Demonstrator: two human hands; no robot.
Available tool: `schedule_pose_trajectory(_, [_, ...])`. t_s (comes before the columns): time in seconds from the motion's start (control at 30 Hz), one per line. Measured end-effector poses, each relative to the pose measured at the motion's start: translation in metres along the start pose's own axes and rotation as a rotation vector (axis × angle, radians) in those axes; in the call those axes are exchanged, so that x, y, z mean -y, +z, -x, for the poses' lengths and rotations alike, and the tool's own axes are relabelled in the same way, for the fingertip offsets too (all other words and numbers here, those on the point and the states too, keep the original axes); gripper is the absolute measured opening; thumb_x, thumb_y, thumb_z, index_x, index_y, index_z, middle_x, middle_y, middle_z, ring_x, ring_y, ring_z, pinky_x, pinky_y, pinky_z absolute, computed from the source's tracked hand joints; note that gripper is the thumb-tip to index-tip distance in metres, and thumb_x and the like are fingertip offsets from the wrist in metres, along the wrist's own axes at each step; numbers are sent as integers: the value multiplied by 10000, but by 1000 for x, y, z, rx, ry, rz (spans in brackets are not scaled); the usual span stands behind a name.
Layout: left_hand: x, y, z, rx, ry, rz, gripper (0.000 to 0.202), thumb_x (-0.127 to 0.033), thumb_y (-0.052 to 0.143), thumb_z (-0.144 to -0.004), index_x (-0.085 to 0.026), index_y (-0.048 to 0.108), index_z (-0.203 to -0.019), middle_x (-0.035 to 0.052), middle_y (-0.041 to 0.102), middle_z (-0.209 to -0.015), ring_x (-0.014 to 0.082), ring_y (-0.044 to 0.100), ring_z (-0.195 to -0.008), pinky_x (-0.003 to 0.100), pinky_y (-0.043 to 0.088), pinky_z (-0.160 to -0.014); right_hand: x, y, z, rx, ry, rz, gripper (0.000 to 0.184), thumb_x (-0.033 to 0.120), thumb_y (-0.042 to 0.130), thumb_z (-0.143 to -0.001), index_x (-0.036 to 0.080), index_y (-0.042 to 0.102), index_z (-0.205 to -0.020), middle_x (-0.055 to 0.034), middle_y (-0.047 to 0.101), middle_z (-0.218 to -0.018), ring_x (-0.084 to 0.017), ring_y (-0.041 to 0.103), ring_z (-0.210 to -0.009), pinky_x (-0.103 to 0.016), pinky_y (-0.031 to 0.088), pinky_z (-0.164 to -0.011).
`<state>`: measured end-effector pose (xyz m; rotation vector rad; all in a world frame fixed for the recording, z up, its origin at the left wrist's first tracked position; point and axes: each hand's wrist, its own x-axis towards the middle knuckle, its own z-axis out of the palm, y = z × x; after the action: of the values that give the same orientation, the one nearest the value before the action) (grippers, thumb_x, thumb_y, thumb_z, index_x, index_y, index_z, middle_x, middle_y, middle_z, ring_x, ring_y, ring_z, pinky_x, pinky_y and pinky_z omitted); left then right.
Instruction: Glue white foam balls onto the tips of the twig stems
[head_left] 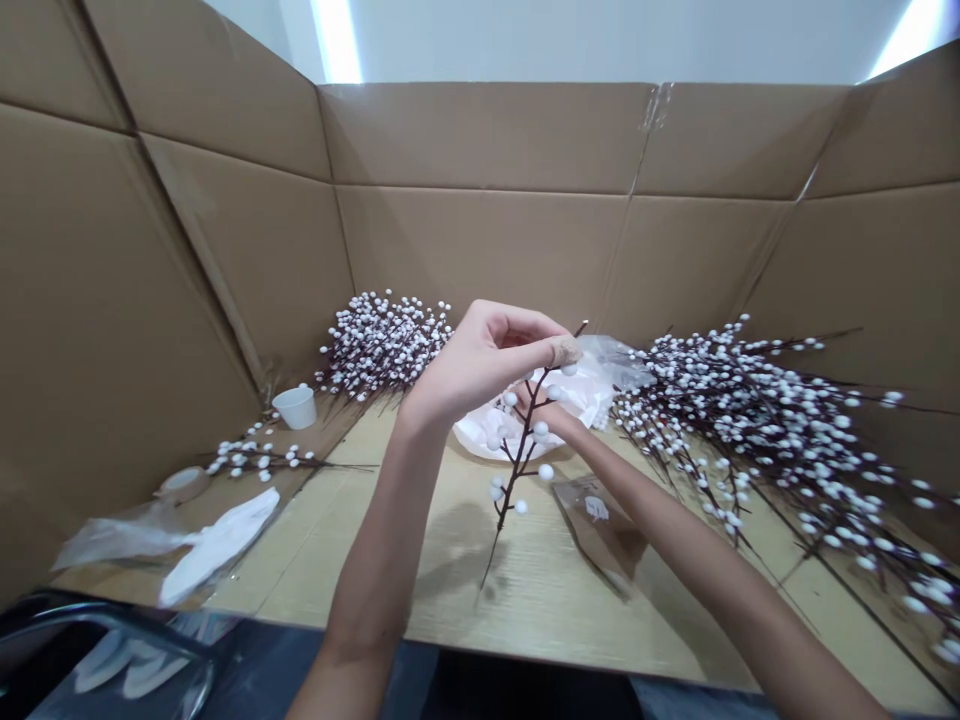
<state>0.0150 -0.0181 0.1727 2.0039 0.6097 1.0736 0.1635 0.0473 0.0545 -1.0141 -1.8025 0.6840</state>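
My left hand (499,350) is raised over the table, thumb and fingers pinched on one end of a white berry branch (517,462). The branch hangs down at a slant, its dark stem carrying several round white berries and ending in a bare tip. Behind it, my right hand (553,415) reaches to a white plastic bag (589,395) lying on the table. The left hand and the branch partly cover that hand, so its fingers cannot be made out. A brown packet (600,535) with a white mark lies below my right forearm.
Berry branches form one pile at back left (386,345) and a larger pile at right (750,420). On the left are a white cup (295,407), a small branch (262,458), a tape roll (184,484) and a white cloth-like item (217,545). Cardboard walls (480,240) enclose the table (337,540).
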Motion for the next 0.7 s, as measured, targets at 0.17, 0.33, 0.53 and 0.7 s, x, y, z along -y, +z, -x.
schedule_pose_trajectory(0.17, [0, -3, 1, -20, 35, -9, 116, -237, 657, -754, -168, 750, -753, 55, 730, -743, 144, 663, -696, 221, 507, -606, 10, -22, -1, 49, 46, -187, 184, 283, 681, -693, 156, 623, -813, -24, 651, -787, -160, 631, -727, -304, 537, -691])
schedule_pose_trajectory(0.33, [3, -3, -1, 5, 51, 33, 104, -237, 677, -752, -167, 752, -765, 52, 733, -754, 137, 662, -712, 227, 514, -653, 53, -57, 29, -73, -65, -548, 253, 282, 767, -691, 197, 634, -890, -20, 693, -887, -134, 671, -798, -311, 558, -807])
schedule_pose_trajectory(0.53, [4, 5, -5, 69, 4, 82, 70, -246, 719, -733, -184, 751, -738, 43, 738, -755, 117, 651, -682, 208, 506, -632, 86, -84, 48, -226, -216, -519, 169, 290, 737, -749, 226, 664, -887, -5, 719, -832, -137, 692, -770, -316, 580, -800])
schedule_pose_trajectory(0.7, [5, 12, -6, 117, -5, 110, 83, -270, 726, -741, -190, 749, -743, 47, 740, -787, 124, 654, -715, 209, 510, -653, 87, -96, 53, -297, -285, -486, 155, 294, 761, -725, 234, 690, -849, 19, 703, -748, -124, 685, -708, -277, 587, -740])
